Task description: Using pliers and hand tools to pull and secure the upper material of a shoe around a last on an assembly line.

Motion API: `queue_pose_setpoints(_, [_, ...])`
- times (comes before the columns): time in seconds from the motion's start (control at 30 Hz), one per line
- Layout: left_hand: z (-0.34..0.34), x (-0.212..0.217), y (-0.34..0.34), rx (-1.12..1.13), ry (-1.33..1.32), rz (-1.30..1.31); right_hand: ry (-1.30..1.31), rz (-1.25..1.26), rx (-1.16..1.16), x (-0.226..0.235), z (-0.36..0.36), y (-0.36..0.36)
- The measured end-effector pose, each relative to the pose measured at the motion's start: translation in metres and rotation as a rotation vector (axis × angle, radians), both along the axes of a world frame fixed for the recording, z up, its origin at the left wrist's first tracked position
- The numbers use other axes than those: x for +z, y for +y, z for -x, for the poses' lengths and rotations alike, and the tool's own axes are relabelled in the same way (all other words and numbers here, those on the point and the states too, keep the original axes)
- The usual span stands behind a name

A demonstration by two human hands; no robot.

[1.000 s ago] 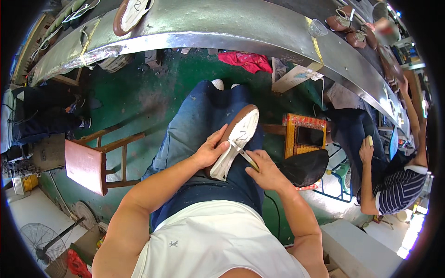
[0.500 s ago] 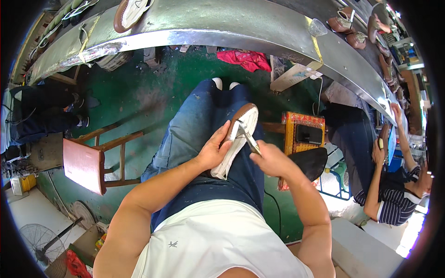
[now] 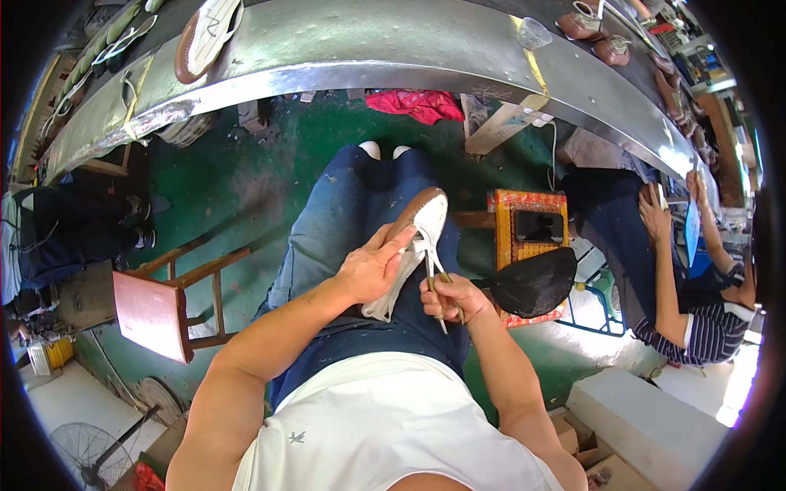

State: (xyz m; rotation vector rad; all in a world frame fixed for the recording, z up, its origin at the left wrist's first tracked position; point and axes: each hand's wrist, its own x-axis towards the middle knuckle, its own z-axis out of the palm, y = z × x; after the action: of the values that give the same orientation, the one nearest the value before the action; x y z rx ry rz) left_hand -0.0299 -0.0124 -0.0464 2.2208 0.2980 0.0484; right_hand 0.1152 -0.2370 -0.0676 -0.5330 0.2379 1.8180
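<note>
A brown-and-white shoe [image 3: 432,218] rests on my lap over blue jeans, its rounded brown-edged end pointing away from me. My left hand [image 3: 372,268] grips it from the left side, with the forefinger reaching across to the white part. In my right hand [image 3: 452,299] is a pair of metal pliers [image 3: 431,260], held by the handles. Their jaws touch the white material near the middle of the shoe, close to my left fingertips. A thin pointed end sticks out below the right hand; whether it belongs to the pliers I cannot tell.
A metal-topped workbench [image 3: 368,41] runs across in front, bearing another brown-and-white shoe [image 3: 205,41] and a clear cup [image 3: 534,34]. A wooden stool [image 3: 151,315] stands left. At right are a patterned stool [image 3: 501,237] with a phone [image 3: 540,227], and a seated co-worker [image 3: 688,319].
The pliers have moved nearer to me along the shoe, and my right hand has come lower and left with its fingers turned into view. My left forefinger now reaches further over the shoe.
</note>
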Motion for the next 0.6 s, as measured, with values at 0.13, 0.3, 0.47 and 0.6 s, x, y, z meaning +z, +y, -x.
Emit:
queue_pose_setpoints(0.13, [-0.005, 0.012, -0.005, 0.03, 0.019, 0.042, -0.395, -0.026, 0.225, 0.021, -0.031, 0.001])
queue_pose_setpoints(0.3, [-0.005, -0.003, -0.002, 0.062, -0.077, 0.052, -0.911, 0.166, 0.391, 0.083, -0.052, 0.012])
queue_pose_setpoints(0.47, [-0.004, -0.003, -0.003, 0.057, -0.048, 0.038, -1.555, 0.069, 0.008, 0.075, -0.035, 0.058])
queue_pose_setpoints(0.6, [-0.004, 0.006, 0.0, 0.026, -0.024, 0.108, -1.72, 0.112, 0.238, 0.085, -0.037, 0.064])
